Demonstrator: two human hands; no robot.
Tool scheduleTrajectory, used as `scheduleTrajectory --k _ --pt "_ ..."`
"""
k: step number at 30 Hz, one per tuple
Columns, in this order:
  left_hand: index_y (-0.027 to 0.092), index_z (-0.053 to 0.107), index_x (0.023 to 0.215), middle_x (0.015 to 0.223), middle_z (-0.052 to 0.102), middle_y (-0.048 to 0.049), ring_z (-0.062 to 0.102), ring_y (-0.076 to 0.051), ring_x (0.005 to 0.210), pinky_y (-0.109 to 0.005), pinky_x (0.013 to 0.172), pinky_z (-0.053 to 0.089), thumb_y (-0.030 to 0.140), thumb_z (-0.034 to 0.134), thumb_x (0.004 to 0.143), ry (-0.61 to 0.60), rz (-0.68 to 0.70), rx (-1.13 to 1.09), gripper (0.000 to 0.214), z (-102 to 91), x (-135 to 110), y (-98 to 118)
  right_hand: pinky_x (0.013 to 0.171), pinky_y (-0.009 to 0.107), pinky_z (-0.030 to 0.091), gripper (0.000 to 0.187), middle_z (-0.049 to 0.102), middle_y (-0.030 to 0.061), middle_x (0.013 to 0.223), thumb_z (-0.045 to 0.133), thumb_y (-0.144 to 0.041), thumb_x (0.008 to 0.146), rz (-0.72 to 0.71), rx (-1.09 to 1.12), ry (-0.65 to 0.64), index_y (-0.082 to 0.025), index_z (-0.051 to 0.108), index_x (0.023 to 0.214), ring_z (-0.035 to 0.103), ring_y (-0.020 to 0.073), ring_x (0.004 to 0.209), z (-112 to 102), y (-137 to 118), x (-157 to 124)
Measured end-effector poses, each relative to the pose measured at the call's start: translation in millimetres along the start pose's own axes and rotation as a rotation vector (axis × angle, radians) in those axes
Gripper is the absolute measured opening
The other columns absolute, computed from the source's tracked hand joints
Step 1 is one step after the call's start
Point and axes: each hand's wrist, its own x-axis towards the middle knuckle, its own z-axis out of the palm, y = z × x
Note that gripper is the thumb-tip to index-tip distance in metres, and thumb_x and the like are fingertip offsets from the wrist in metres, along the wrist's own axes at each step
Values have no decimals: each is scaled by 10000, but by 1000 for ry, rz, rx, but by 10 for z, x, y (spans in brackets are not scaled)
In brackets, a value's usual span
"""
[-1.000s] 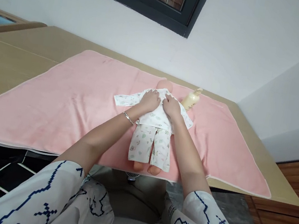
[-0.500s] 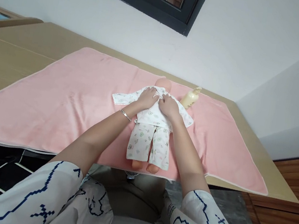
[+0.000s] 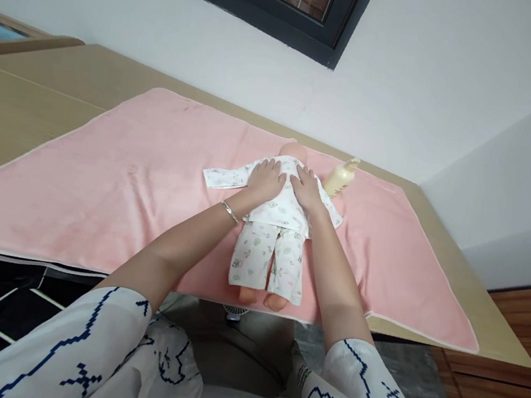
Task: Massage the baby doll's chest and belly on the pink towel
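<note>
A baby doll (image 3: 271,240) lies face down on a pink towel (image 3: 122,184), dressed in a white printed shirt and trousers, its bare feet at the near table edge. My left hand (image 3: 265,179) rests flat on the doll's upper back at the left shoulder, a bracelet on that wrist. My right hand (image 3: 305,188) lies flat on the right side of the back, fingers stretched toward the collar. Both palms press on the shirt; neither holds anything. The doll's head (image 3: 294,151) shows just beyond my fingers.
A pale yellow pump bottle (image 3: 341,178) lies on the towel right of the doll's head. The towel covers a light wooden table (image 3: 36,92) against a white wall with a dark window frame. A dark floor and wooden panel sit at the right.
Both hands have spread slightly apart on the doll's back, sliding from the collar toward the shoulders. The doll and bottle stay where they were.
</note>
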Motion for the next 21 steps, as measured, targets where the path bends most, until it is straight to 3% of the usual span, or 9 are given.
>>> scheduleTrajectory --k 4,7,11,15,18,21 --pt "48 508 1433 1511 516 -216 454 -368 1414 -529 1186 327 289 350 999 20 5 66 521 -69 -149 235 1268 581 156 675 250 81 1690 399 -458 955 2 35 -42 -205 361 1580 113 355 1588 -47 90 49" --pt "29 528 1402 1494 526 -229 445 -363 1419 -521 1186 328 209 364 973 1 37 38 494 -67 -158 311 1260 606 155 660 284 90 1679 360 -386 953 23 -40 2 -177 353 1579 170 377 1572 -32 3 20" --pt "76 471 1466 1583 452 -165 371 -301 1495 -447 1227 297 216 347 985 -55 52 -50 516 -9 22 106 1216 556 303 579 473 163 1556 267 -269 958 -10 -169 8 -80 475 1465 403 368 1454 -2 -320 -134" --pt "50 465 1469 1599 434 -159 368 -214 1506 -350 1276 209 198 266 1014 -107 84 -76 519 -1 190 -101 1126 579 407 475 577 189 1432 293 -258 961 6 -219 52 -118 590 1304 496 395 1351 9 -555 -244" --pt "62 440 1494 1605 424 -157 359 -248 1510 -389 1267 244 214 279 1016 -116 18 -43 527 -51 119 13 1119 586 411 485 575 169 1443 307 -276 954 9 -134 47 -137 594 1321 484 390 1366 -10 -470 -189" --pt "128 454 1492 1590 450 -139 375 -312 1491 -501 1218 320 233 317 1007 -95 -94 13 515 -100 -72 277 1226 544 292 561 476 110 1566 343 -298 923 -52 19 16 -134 524 1428 358 336 1483 -36 -218 -64"
